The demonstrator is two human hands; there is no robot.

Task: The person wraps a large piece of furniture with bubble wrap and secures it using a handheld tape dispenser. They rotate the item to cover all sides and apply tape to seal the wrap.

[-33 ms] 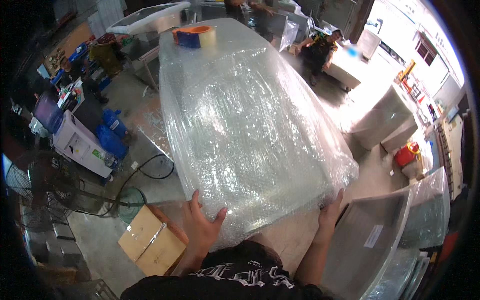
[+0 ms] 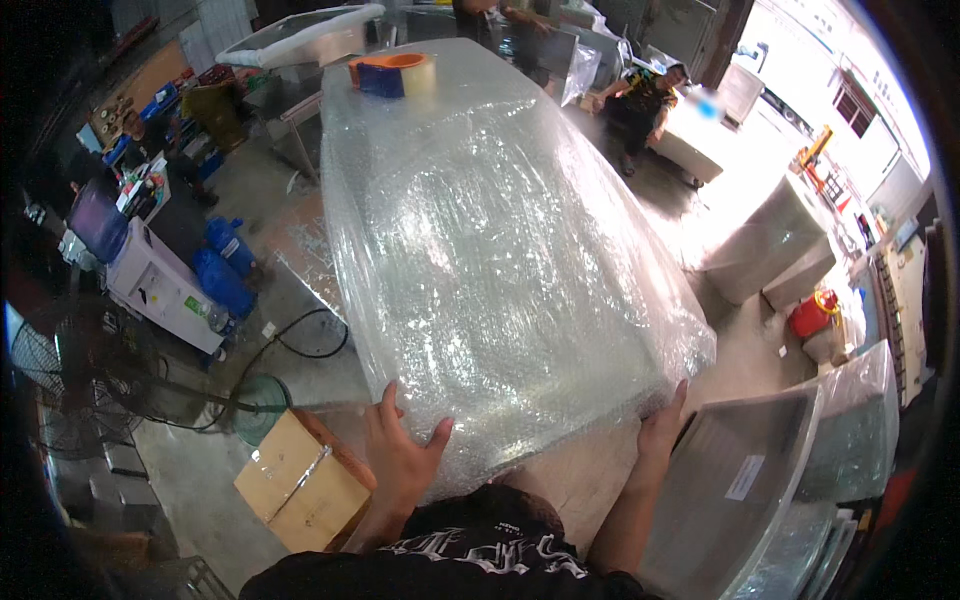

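Note:
A large flat slab-like item wrapped in clear bubble wrap point(image 2: 490, 260) stretches away from me. At its near left corner, my left hand point(image 2: 402, 450) grips the bubble wrap, with the thumb on top and the fingers apart along the side. My right hand point(image 2: 660, 425) holds the near right corner, its thumb pointing up; the other fingers are mostly hidden by the wrap. What lies inside the wrap cannot be made out. On the far end rest rolls of tape point(image 2: 395, 74), orange, dark blue and pale yellow.
A cardboard box point(image 2: 302, 480) and a standing fan point(image 2: 75, 370) are at the left, with a loose cable point(image 2: 300, 335) on the floor. Wrapped panels point(image 2: 735, 480) lean at the right. A water dispenser point(image 2: 165, 285) stands farther left. A seated person point(image 2: 640, 105) is at the far right.

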